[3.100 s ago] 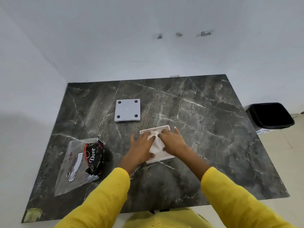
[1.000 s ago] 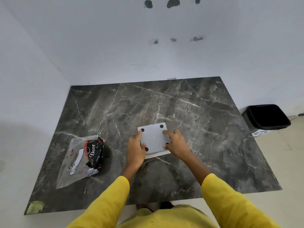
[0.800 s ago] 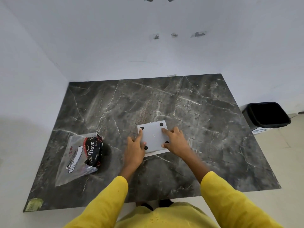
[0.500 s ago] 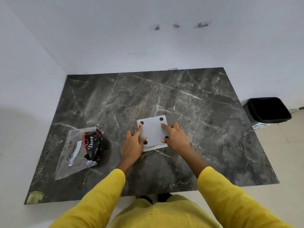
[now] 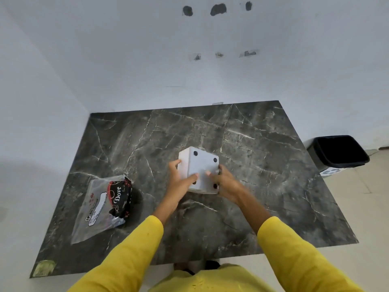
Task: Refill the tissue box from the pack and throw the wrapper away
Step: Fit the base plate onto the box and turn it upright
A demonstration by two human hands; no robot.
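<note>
White and square, the tissue box (image 5: 199, 170) is gripped between the left hand (image 5: 180, 182) and the right hand (image 5: 223, 180), both closed on its sides, and is held tilted above the dark marble worktop (image 5: 263, 165) with its four-dotted grey base turned up toward the camera. The clear wrapper (image 5: 104, 205) with its black label is seen lying flat on the worktop's left part, well apart from the box, while a black bin (image 5: 339, 151) is seen on the floor beyond the right edge.

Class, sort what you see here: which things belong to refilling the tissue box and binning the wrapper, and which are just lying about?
Part of the job:
- tissue box, lifted, feet side showing, held by the left hand and right hand
- wrapper, lying on the table
- black bin, on the floor beside the table

Just lying about:
- yellowish patch at the table's near left corner
</note>
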